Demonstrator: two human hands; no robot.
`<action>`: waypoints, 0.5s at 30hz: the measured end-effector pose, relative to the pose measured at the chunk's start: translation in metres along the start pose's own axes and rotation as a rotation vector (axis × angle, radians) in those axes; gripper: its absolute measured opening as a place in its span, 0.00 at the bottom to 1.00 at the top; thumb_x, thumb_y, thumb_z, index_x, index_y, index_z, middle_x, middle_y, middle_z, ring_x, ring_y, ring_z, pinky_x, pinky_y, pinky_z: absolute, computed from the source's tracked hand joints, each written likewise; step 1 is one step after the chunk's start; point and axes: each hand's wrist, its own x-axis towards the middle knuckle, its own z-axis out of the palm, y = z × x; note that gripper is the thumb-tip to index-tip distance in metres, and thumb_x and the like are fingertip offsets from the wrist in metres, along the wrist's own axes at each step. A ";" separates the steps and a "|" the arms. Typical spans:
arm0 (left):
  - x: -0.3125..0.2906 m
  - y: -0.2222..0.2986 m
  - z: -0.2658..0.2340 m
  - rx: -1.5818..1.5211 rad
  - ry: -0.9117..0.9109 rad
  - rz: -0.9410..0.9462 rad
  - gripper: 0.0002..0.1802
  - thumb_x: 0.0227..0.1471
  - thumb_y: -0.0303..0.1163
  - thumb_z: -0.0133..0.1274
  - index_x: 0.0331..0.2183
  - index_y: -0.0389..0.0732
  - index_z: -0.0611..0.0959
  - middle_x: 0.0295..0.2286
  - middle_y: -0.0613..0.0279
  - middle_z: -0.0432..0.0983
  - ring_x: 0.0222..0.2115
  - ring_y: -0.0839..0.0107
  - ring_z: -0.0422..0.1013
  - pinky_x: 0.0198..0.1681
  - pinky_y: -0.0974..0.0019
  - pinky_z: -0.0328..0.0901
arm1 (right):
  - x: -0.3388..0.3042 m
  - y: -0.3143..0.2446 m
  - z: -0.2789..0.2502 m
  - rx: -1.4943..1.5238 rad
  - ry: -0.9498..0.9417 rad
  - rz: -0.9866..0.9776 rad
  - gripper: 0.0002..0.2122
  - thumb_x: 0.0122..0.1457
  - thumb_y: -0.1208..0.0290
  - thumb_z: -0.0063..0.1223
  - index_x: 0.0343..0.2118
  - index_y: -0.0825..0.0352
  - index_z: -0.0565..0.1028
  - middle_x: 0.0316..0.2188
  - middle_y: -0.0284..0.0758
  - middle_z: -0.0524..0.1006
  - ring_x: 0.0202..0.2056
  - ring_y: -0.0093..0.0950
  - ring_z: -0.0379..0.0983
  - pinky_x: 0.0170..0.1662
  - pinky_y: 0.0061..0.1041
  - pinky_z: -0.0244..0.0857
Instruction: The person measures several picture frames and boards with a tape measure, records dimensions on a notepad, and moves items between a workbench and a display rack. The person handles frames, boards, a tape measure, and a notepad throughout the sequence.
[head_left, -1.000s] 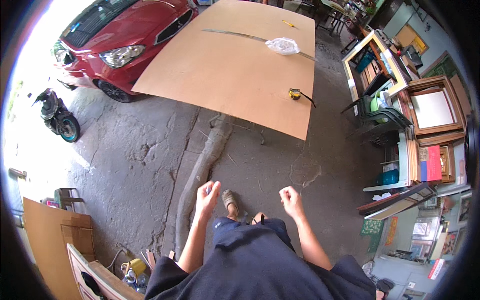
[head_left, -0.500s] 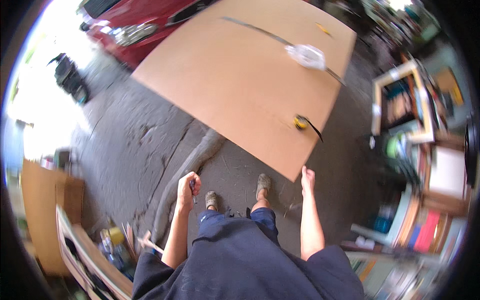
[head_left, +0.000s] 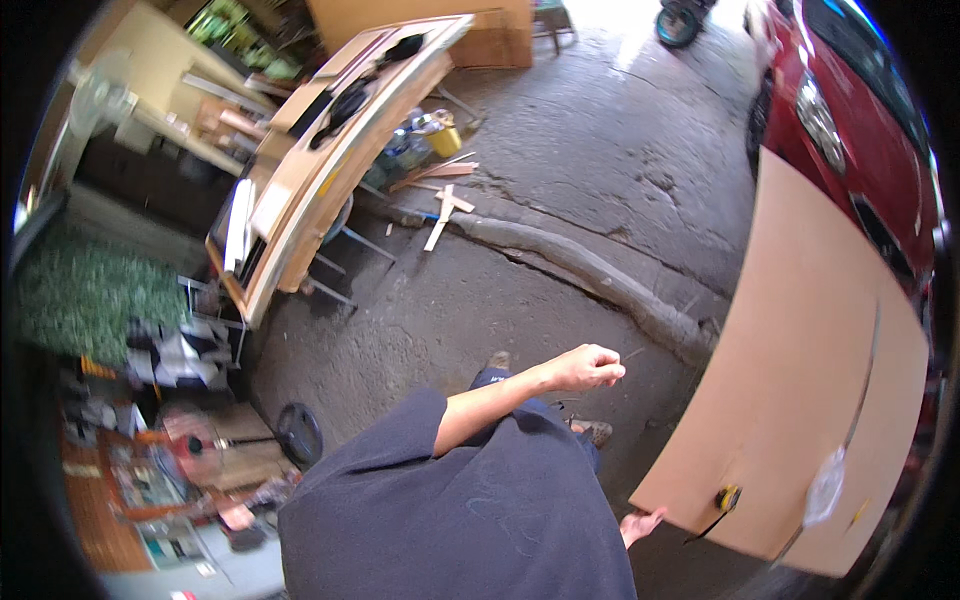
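My left hand point(head_left: 590, 368) is closed in a fist in front of my body, apart from the board. Whatever it may hold is hidden by the fingers. Low on the right, my right hand point(head_left: 642, 523) has its fingers at the near edge of a large brown board sheet point(head_left: 780, 350), close to its corner; its grip is partly hidden. On the sheet lie a yellow and black tape measure point(head_left: 728, 497), a crumpled clear plastic bag point(head_left: 825, 487) and a small yellow tool point(head_left: 859, 513). A long thin grey strip point(head_left: 868, 375) runs across the sheet, passing under the bag.
A red car point(head_left: 820, 115) stands beyond the sheet. A raised concrete ridge point(head_left: 570, 245) crosses the floor. At left are a long worktable point(head_left: 345, 150) with boards, wood offcuts point(head_left: 440, 215), a yellow container point(head_left: 443, 135) and a fan point(head_left: 195, 445).
My view has swung left, so the sheet and car now appear at the right and the worktable has come into view. My left fist now reaches across my front; my right hand stays at the sheet's corner.
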 end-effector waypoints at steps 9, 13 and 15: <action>-0.285 -0.140 -0.198 -0.380 1.208 -0.064 0.16 0.55 0.47 0.55 0.33 0.42 0.82 0.27 0.68 0.78 0.26 0.81 0.71 0.28 0.74 0.66 | 0.014 -0.049 0.124 -1.127 0.463 -0.797 0.23 0.62 0.56 0.46 0.52 0.70 0.67 0.48 0.44 0.71 0.46 0.41 0.69 0.51 0.39 0.63; -0.445 -0.208 -0.250 -0.617 1.725 -0.474 0.20 0.53 0.53 0.56 0.24 0.46 0.77 0.13 0.78 0.63 0.11 0.86 0.56 0.11 0.75 0.49 | -0.021 -0.027 0.214 -1.371 0.438 -1.017 0.20 0.61 0.59 0.47 0.49 0.72 0.70 0.43 0.46 0.74 0.42 0.44 0.71 0.49 0.39 0.65; -0.471 -0.239 -0.275 -0.801 1.855 -0.432 0.21 0.53 0.53 0.56 0.21 0.47 0.75 0.11 0.79 0.58 0.09 0.86 0.53 0.10 0.75 0.46 | -0.034 -0.004 0.262 -1.479 0.282 -1.047 0.19 0.60 0.61 0.48 0.47 0.73 0.72 0.41 0.47 0.75 0.40 0.45 0.72 0.48 0.39 0.65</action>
